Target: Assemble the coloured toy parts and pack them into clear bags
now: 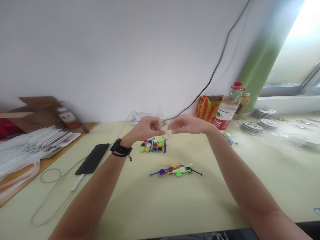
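Observation:
My left hand (148,128), with a black band on its wrist, hovers over the table with its fingers curled toward the thumb. Whatever it may pinch is too small to make out. Facing it across a narrow gap is my right hand (186,124), its fingers loosely bent and apart, with nothing visible in them. Below and behind the hands sits a grouped set of small round coloured pieces (155,144) with thin coloured sticks beside them. Closer to me lies a loose pile of coloured plastic sticks and discs (172,170) in blue, red, yellow, green, white and black.
On the left, a black phone (92,159) is plugged into a white cable, near white flat packs (42,141) and a cardboard box (41,111). A red-capped water bottle (228,108) stands on the right by a striped bag (206,109). Stacked discs (251,127) lie farther right.

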Demonstrator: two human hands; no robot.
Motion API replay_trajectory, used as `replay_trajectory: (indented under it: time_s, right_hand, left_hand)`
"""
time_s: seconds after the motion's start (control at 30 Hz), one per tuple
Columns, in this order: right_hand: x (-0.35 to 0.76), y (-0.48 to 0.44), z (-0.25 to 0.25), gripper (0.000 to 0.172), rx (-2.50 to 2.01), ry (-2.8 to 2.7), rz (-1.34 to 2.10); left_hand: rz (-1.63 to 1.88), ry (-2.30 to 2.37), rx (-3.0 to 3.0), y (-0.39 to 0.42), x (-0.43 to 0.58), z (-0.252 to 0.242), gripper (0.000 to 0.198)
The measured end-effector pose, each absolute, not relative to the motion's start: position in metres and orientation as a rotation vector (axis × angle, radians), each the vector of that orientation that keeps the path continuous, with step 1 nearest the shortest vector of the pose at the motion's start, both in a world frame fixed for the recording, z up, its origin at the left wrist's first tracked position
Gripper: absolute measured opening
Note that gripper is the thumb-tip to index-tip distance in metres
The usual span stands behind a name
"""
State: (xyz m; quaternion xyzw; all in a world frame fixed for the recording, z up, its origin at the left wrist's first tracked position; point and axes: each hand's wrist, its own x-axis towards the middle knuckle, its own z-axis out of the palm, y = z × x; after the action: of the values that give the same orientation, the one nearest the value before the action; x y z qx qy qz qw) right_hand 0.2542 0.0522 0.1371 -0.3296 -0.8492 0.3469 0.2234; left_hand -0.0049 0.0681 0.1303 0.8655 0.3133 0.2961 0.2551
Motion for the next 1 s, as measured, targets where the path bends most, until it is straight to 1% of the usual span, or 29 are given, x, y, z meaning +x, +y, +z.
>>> replay_trajectory:
  time_s: [0.07, 0.13, 0.23, 0.33, 0.37, 0.47, 0.57, 0.67, 0.77, 0.83, 1.0]
  right_hand:
    - [0.257, 0.056, 0.136, 0.026, -0.952, -2.358, 0.870]
    - [0.261, 0.060, 0.134, 0.023, -0.979, -2.366, 0.847]
    - [0.263, 0.060, 0.133, 0.024, -1.004, -2.349, 0.889]
    - [0.259, 0.055, 0.136, 0.032, -0.957, -2.262, 0.867]
    - [0.257, 0.052, 0.138, 0.032, -0.929, -2.236, 0.841]
    - [0.252, 0.044, 0.145, 0.022, -0.878, -2.211, 0.782]
    - [0.251, 0.035, 0.152, 0.022, -0.846, -2.199, 0.815]
    - [0.253, 0.031, 0.156, 0.022, -0.798, -2.161, 0.848]
    - [0.255, 0.032, 0.156, 0.021, -0.853, -2.109, 0.779]
    - [0.257, 0.033, 0.156, 0.019, -0.930, -2.099, 0.699]
    - [0.260, 0.034, 0.157, 0.013, -0.978, -2.188, 0.603]
  left_hand:
    - [0.792, 0.807, 2.330, 0.066, -0.007, 0.134, 0.033]
    - [0.795, 0.782, 2.319, 0.066, -0.008, 0.137, 0.032]
    - [0.878, 0.785, 2.333, 0.065, -0.007, 0.138, 0.028]
    - [0.960, 0.798, 2.378, 0.062, -0.002, 0.137, 0.025]
    - [0.977, 0.803, 2.392, 0.060, 0.000, 0.137, 0.024]
    - [1.066, 0.809, 2.389, 0.054, 0.006, 0.138, 0.025]
    - [1.160, 0.793, 2.315, 0.051, 0.007, 0.141, 0.030]
    - [1.015, 0.772, 2.346, 0.055, 0.004, 0.140, 0.036]
    - [0.744, 0.810, 2.442, 0.062, 0.000, 0.134, 0.028]
    - [0.703, 0.874, 2.457, 0.066, -0.002, 0.130, 0.029]
    - [0.748, 0.948, 2.411, 0.068, -0.003, 0.127, 0.030]
